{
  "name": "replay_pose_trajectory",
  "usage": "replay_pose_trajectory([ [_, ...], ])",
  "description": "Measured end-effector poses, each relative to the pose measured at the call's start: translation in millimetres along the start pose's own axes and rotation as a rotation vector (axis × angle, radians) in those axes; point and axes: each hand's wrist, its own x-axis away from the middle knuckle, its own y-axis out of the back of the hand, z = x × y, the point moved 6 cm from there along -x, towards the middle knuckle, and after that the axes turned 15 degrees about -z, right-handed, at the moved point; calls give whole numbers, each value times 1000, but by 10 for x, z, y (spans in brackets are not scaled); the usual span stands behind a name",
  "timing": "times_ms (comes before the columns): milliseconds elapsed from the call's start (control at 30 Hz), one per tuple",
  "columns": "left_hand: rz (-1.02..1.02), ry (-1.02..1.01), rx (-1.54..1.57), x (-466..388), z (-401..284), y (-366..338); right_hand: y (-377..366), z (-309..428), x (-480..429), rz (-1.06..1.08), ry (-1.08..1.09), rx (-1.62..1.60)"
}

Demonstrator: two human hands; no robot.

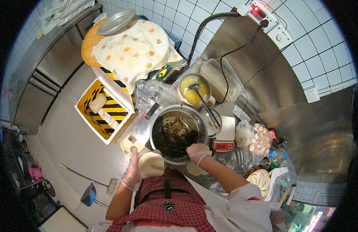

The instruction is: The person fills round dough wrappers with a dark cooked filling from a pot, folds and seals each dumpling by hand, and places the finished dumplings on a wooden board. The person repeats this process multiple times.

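A pale, round, flat dough wrapper [151, 164] lies in my left hand [132, 171], which wears a clear plastic glove. My right hand [197, 152], also gloved, is curled at the near right rim of a metal pot [200, 119]. Its fingertips are hidden, so whether it holds anything cannot be seen. Dark chopped filling [179, 129] with brown and green bits covers the pot's bottom. Another pale dough round [195, 170] shows partly beneath my right wrist.
Behind the pot stands a container of yellow liquid [188, 87] with a black ladle [206, 107]. A kitchen scale [225, 130] and bagged items [260, 137] are at right. Left are a tape-lined foam box [108, 139] and a cloth-covered stack [129, 52]. A black cable [224, 69] hangs behind.
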Motion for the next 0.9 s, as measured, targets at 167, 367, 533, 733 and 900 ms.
replay_pose_trajectory([
  [167,14,39,23,-5,33,16,182,-155,-84,-203,-106,111],
  [367,48,-35,-9,-16,37,36,125,-148,-233,-129,-60,122],
  [533,57,-29,20,10,29,19,39,-152,-207,-119,-148,55],
  [733,101,-23,80,69,14,12,108,-96,-132,-261,-3,158],
  [900,134,27,70,72,60,77,55,-7,-122,-169,54,199],
])
